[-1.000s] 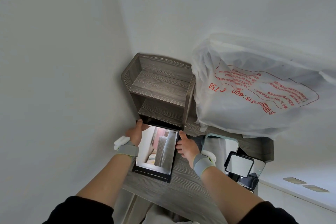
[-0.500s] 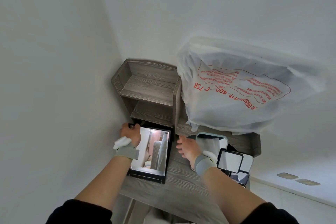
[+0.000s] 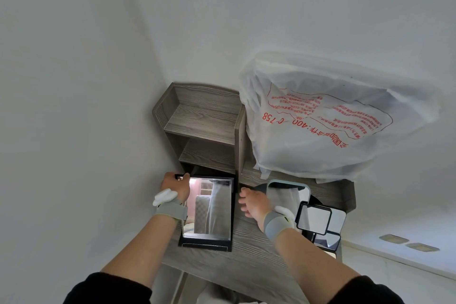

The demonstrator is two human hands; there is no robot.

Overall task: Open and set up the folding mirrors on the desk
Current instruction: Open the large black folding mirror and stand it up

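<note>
- White walls [image 3: 74,81] are seen across most of the frame, meeting in a corner at the upper middle.
- A big white plastic bag [image 3: 320,136] with red print is seen at the right middle. It is resting on the back of the desk, just beside the shelf.
- A grey wooden desk [image 3: 249,261] is seen in the lower middle, between the two arms.
- A small grey wooden shelf [image 3: 204,118] is set on the desk in the corner, in the middle of the frame.
- A big black-framed mirror [image 3: 209,212] is placed on the desk in front of the shelf, with its glass facing the camera.
- A blue-framed mirror [image 3: 288,195] is seen to the right of it, past the right hand.
- A pile of small mirrors [image 3: 313,220] is seen at the lower right, touching the blue-framed one.
- The top left corner of the big black-framed mirror is pinched by the left hand [image 3: 175,186], with the thumb laid on the front.
- The right hand [image 3: 254,202] is held over the desk between the two bigger mirrors. Its fingers are spread and loose, and nothing is held.
- A grey band [image 3: 171,211] is worn on each wrist.
</note>
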